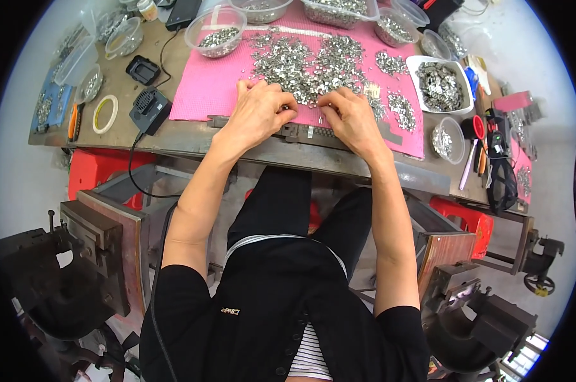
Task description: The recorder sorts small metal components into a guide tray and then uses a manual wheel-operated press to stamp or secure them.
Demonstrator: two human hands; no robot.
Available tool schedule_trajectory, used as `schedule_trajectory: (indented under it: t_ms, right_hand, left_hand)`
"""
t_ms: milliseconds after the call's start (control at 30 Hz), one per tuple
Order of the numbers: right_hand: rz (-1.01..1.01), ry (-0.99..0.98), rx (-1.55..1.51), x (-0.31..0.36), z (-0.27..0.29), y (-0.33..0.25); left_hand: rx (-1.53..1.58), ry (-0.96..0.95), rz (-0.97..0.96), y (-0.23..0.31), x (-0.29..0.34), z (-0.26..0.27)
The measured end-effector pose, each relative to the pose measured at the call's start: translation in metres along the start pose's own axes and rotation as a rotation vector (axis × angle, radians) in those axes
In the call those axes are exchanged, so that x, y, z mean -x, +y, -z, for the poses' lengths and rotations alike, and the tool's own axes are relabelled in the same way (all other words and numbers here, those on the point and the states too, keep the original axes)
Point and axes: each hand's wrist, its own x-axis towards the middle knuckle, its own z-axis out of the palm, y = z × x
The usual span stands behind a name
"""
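Parts of silvery metal point(291, 67) lie heaped on a pink mat point(196, 92); left hand point(260, 111) and right hand point(353, 121), half-curled, touch their near edge, grip impossible to tell

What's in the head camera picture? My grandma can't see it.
A person's left hand and right hand curl at the near edge of small shiny metal pieces heaped on a pink mat, with plastic tubs nearby.
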Motion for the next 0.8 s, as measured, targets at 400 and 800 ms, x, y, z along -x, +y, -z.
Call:
schedule_trajectory:
  t_ms: [400,800]
  right_hand:
    - [0.02,0.075,0.021,-0.002,-0.018,-0.009]
    - [-0.004,0.021,0.004,-0.007,-0.016,-0.007]
  left_hand:
    - [0.026,0.035,0.003,-0.006,0.004,-0.002]
    - [0.012,0.065,-0.025,-0.011,0.008,-0.004]
